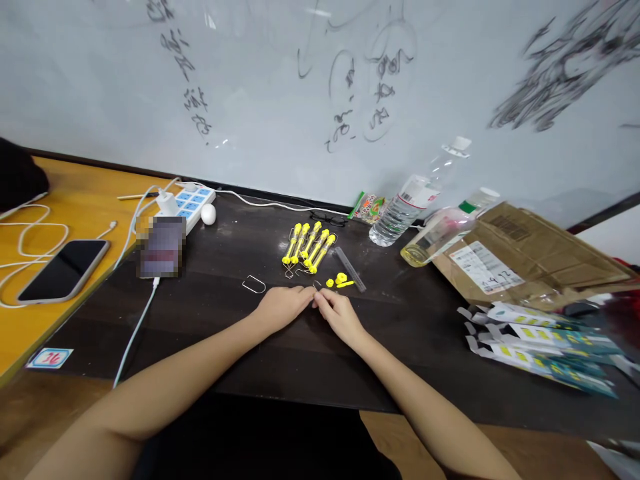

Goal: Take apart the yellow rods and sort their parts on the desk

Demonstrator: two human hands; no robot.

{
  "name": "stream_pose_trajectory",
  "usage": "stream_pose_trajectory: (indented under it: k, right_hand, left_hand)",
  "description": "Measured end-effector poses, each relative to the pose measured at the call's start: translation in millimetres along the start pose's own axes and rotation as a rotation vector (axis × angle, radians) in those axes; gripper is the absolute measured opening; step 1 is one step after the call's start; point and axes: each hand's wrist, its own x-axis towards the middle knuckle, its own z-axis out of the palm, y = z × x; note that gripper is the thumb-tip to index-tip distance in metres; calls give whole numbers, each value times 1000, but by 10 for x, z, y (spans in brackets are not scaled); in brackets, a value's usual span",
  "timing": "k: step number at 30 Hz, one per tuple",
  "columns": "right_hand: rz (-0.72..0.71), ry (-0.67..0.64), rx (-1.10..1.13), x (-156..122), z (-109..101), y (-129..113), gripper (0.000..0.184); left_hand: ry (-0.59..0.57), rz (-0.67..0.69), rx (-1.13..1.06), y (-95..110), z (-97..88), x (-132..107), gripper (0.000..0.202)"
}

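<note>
My left hand (284,308) and my right hand (343,317) meet at the fingertips over the dark table. Both are closed in a pinch on a thin bent metal wire (317,284); most of it is hidden by the fingers. Just beyond them lie several clear tubes with yellow ends and wire hooks (309,247), side by side in a row. Loose small yellow plastic parts (341,279) rest right of the row, beside an empty clear tube (350,269). A U-shaped metal wire (255,285) lies left of my left hand.
At left are a phone (65,270), a second phone on a cable (163,248) and a power strip (197,205). A water bottle (405,210), an oil-coloured bottle (443,233), a cardboard parcel (545,250) and flattened boxes (545,347) stand or lie right. Behind rises a whiteboard (260,100).
</note>
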Motion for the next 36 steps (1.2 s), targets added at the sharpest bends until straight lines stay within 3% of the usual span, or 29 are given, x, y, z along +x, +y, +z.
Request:
stream_pose_trajectory:
  k: [5,9,12,16,21,24,28,36]
  right_hand:
    - [52,-66,279,25,34,47,41]
    - [212,-200,644,36,79,68,41]
    - [257,-235,719,36,88,85,41]
    - [116,-186,398,18,38,75,39]
    - [-82,-56,-503,-22,-22,-32,28]
    - [-112,-44,-802,-35,-19,-102,28]
    - [-129,-57,-815,-42,-38,-126,28]
    - [-23,-80,-367,-46,-71,-74,27]
  left_hand:
    - [-28,-90,-24,12,9,2,31]
    - [-71,-169,-21,64,-5,4,40]
    - [-107,-173,-20,84,-31,9,45]
    - [-144,-160,-25,77,-48,15,46]
    - [-166,-175,-69,62,2,12,44]
    - [-156,-188,-159,59,24,15,39]
    - [-158,-189,-274,49,-2,25,34]
    - [-148,-129,-274,31,-8,30,32]
